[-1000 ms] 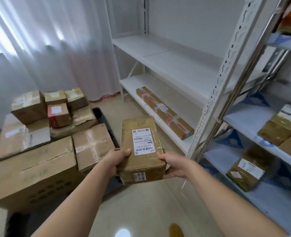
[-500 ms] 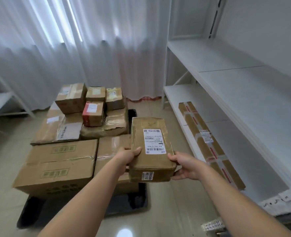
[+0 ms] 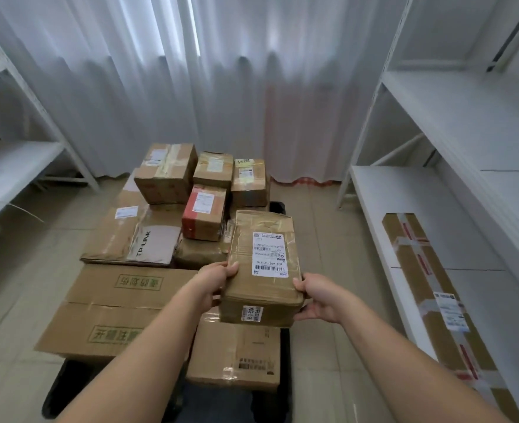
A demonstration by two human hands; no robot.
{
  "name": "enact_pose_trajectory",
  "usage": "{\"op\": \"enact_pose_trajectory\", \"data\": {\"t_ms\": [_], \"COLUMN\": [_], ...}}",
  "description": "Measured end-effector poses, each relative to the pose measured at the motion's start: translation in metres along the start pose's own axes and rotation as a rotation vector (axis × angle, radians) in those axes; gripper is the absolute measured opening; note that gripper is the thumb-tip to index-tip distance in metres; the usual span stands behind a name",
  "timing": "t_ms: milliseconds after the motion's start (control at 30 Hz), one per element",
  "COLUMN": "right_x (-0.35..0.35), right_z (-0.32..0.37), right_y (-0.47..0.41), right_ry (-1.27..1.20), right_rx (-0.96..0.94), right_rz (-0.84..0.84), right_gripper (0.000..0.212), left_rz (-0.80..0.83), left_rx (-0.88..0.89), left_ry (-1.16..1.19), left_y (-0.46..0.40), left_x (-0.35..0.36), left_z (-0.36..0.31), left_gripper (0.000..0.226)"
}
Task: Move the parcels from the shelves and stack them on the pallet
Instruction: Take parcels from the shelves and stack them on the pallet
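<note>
One parcel [image 3: 262, 267] is gripped at its near corners by left hand [image 3: 218, 280] and right hand [image 3: 316, 297]; the view has swung from the shelves to face the pallet [image 3: 56, 392], parcel now held above the stack [image 3: 166, 239], ready for placing.

The view now faces the pallet [image 3: 278, 389] head-on, where a second ago it looked at the shelves [image 3: 416, 209] on the right with parcels on blue-patterned boards, which are out of sight now. The brown parcel [image 3: 262, 264], gripped at its near corners by the left hand [image 3: 214, 277] and the right hand [image 3: 320, 296], now hangs over the stacked boxes at the pallet's right side instead of over the bare floor [image 3: 328, 239] beside it. A second white rack [image 3: 23, 160] now shows at the left edge, and the long taped box [image 3: 429, 288] on the low shelf has slid to the far right.
</note>
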State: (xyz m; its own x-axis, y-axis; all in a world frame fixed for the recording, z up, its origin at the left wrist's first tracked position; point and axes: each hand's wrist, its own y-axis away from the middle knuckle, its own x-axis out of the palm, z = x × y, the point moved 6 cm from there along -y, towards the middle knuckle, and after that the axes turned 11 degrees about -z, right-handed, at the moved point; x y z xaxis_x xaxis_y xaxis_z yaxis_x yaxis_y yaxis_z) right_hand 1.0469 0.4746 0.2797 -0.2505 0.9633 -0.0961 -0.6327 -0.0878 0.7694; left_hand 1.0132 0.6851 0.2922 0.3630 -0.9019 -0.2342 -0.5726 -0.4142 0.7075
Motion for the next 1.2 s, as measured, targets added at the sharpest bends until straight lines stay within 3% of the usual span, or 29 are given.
{"op": "enact_pose_trajectory", "data": {"t_ms": [233,400,667,767,900,1100,1200], "right_x": [0.022,0.033,0.013,0.016,0.027,0.052,0.063], "right_z": [0.067,0.093,0.143,0.149,0.146,0.133,0.132], "right_y": [-0.093,-0.178,-0.305,-0.353,-0.4,-0.453,-0.473], "right_ry": [0.031,0.077,0.188,0.176,0.168,0.18,0.208], "right_rx": [0.055,0.159,0.19,0.192,0.177,0.192,0.171], "right_rz": [0.042,0.081,0.112,0.144,0.191,0.212,0.238], "right_gripper": [0.022,0.018,0.021,0.04,0.049,0.05,0.054], "left_rz": [-0.113,-0.171,-0.385,-0.393,-0.381,-0.534,-0.52], "left_rx": [-0.01,-0.164,-0.476,-0.532,-0.537,-0.471,-0.454], "left_ry": [0.044,0.07,0.271,0.419,0.521,0.663,0.691], "left_y": [-0.086,-0.148,-0.235,-0.275,-0.315,-0.369,-0.389], "left_x": [-0.002,0.018,0.084,0.102,0.114,0.108,0.111], "left_z": [-0.049,-0.042,-0.061,-0.064,-0.061,-0.05,-0.05], "left_gripper": [0.033,0.025,0.06,0.038,0.009,0.02,0.026]}}
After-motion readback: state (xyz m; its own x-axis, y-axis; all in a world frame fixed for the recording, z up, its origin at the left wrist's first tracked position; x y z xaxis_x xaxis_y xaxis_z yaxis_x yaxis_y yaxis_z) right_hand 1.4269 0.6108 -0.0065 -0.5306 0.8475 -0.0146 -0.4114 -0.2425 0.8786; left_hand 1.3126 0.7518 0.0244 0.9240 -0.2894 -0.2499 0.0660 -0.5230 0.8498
